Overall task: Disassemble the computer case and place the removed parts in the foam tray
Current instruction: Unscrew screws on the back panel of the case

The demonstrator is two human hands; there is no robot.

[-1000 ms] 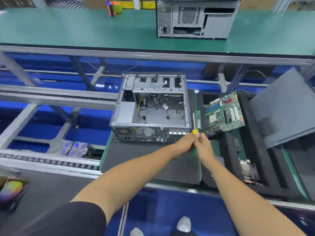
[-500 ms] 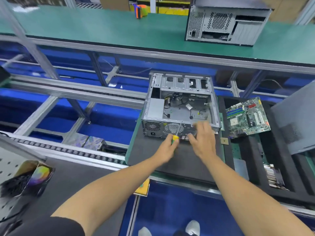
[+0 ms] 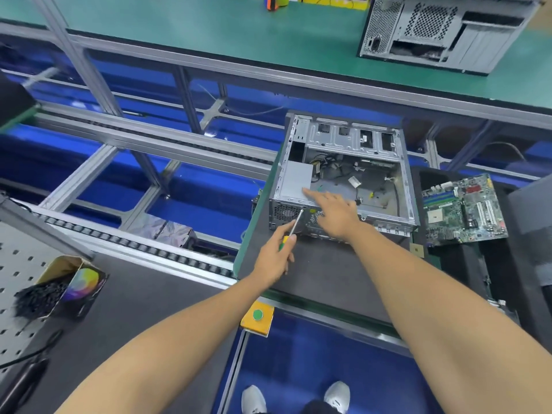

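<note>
1. A 2nd closed case [image 3: 442,31] stood on the green counter [image 3: 209,34] at its far edge; a motherboard [image 3: 466,209] lay in the foam tray [image 3: 507,264].
2. The open computer case [image 3: 343,174] sat on a dark mat [image 3: 328,264], side panel off, cables loose inside.
3. The left hand [image 3: 276,255] gripped a screwdriver [image 3: 294,225], tip at the case's rear panel.
4. The right hand [image 3: 334,210] lay flat, fingers straight, over the near rim.

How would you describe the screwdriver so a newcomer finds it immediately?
Find the open computer case lying on the dark mat. At its near left corner the left hand grips the screwdriver. It is the only tool there, with a yellow-green handle and thin metal shaft.
</note>
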